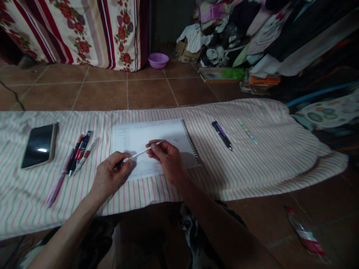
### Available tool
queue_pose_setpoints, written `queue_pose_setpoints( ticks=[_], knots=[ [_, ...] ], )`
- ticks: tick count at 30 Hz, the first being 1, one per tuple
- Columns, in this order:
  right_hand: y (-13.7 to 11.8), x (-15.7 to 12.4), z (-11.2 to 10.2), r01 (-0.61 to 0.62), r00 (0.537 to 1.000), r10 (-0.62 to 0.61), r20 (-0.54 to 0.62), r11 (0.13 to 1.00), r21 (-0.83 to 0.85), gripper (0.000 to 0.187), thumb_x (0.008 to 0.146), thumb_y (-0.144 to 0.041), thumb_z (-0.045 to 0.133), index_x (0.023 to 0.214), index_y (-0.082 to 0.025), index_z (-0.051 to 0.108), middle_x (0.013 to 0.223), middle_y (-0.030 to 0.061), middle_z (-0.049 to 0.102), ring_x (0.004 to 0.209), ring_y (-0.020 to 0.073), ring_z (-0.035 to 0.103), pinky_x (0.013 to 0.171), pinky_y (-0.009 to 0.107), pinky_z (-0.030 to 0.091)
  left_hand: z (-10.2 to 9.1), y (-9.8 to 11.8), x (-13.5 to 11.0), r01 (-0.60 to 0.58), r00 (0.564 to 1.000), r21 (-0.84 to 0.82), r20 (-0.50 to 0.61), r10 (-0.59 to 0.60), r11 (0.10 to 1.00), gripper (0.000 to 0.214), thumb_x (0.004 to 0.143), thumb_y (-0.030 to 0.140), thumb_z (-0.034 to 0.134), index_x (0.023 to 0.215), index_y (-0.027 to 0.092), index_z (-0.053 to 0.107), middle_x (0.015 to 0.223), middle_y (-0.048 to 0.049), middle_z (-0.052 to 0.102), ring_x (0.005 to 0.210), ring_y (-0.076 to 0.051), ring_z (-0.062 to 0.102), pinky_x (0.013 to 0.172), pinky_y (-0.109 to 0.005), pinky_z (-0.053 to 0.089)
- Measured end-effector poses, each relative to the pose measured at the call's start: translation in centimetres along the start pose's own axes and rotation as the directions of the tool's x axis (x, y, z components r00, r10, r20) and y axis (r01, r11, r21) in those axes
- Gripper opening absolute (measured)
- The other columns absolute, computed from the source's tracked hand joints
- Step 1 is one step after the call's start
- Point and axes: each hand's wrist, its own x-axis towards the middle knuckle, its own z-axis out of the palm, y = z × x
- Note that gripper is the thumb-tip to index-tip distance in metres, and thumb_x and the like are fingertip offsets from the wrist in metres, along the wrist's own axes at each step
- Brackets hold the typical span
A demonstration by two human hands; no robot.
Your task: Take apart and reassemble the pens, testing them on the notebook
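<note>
Over the spiral notebook [148, 131], a thin white pen refill [139, 152] slants up to the right between my two hands. My left hand [108, 173] is closed around its lower end, along with a dark piece [119, 164] that looks like part of a pen barrel, mostly hidden by the fingers. My right hand [169, 158] pinches the refill near its upper end, where a narrow tip pokes past the fingers. Printed or written lines run along the page's left side and edges, with a small dark mark to the right.
Left of the notebook lie several pens [81, 151] and a phone [39, 145]. A purple-black pen [222, 135] and a pale patterned pen [247, 132] rest to the right. Striped cloth [266, 164] covers the surface. A bottle [305, 235] and a purple basin [158, 61] are on the tiled floor.
</note>
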Motion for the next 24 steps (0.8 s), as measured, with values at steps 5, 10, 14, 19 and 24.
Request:
queue_pose_setpoints(
  ticks=[5, 10, 14, 19, 24],
  knots=[
    [0.0, -0.18, 0.14, -0.007, 1.0, 0.007, 0.018, 1.0, -0.031, 0.015, 0.067, -0.027, 0.07, 0.078, -0.019, 0.067, 0.077, -0.0016, 0.068, 0.064, 0.0058, 0.061, 0.064, 0.019, 0.052, 0.12, 0.31, 0.02, -0.014, 1.0, 0.016, 0.001, 0.014, 1.0, 0.019, 0.079, 0.034, 0.051, 0.084, 0.018, 0.06, 0.072, -0.0004, 0.06, 0.061, -0.012, 0.054, 0.057, -0.025, 0.043],
    [0.19, -0.49, 0.49, -0.034, 0.999, 0.036, 0.03, 0.997, -0.067, 0.012, 0.068, -0.027, 0.069, 0.076, -0.018, 0.068, 0.075, -0.0007, 0.068, 0.063, 0.0065, 0.061, 0.065, 0.02, 0.052, 0.42, 0.31, 0.03, -0.005, 1.0, 0.01, -0.009, 0.005, 1.0, 0.018, 0.078, 0.034, 0.052, 0.083, 0.018, 0.061, 0.069, 0.001, 0.059, 0.058, -0.011, 0.052, 0.055, -0.024, 0.042],
    [0.27, -0.55, 0.53, -0.037, 0.999, 0.038, 0.024, 0.998, -0.043, 0.011, 0.068, -0.026, 0.069, 0.075, -0.018, 0.068, 0.075, -0.0002, 0.068, 0.063, 0.0073, 0.062, 0.067, 0.022, 0.052, 0.46, 0.3, 0.04, 0.021, 1.0, -0.018, -0.004, -0.021, 1.0, 0.019, 0.078, 0.034, 0.052, 0.082, 0.018, 0.061, 0.068, 0.0012, 0.059, 0.057, -0.011, 0.051, 0.055, -0.024, 0.042],
    [0.31, -0.46, 0.4, -0.023, 0.999, 0.024, 0.038, 0.999, -0.028, 0.01, 0.068, -0.026, 0.068, 0.075, -0.019, 0.067, 0.076, -0.0004, 0.068, 0.063, 0.0074, 0.061, 0.066, 0.022, 0.052, 0.44, 0.29, 0.1, 0.012, 1.0, -0.05, -0.002, -0.012, 0.999, 0.017, 0.078, 0.033, 0.054, 0.082, 0.018, 0.061, 0.071, 0.0005, 0.06, 0.06, -0.012, 0.053, 0.056, -0.024, 0.042],
    [0.31, -0.49, 0.43, -0.007, 0.999, 0.008, 0.039, 1.0, -0.027, 0.011, 0.068, -0.026, 0.068, 0.075, -0.018, 0.067, 0.079, 0.0003, 0.069, 0.064, 0.0081, 0.061, 0.067, 0.024, 0.053, 0.47, 0.35, 0.08, 0.022, 0.999, -0.052, -0.022, -0.024, 0.998, 0.016, 0.077, 0.033, 0.055, 0.082, 0.019, 0.061, 0.072, 0.0002, 0.06, 0.062, -0.012, 0.053, 0.057, -0.025, 0.042]
  ],
)
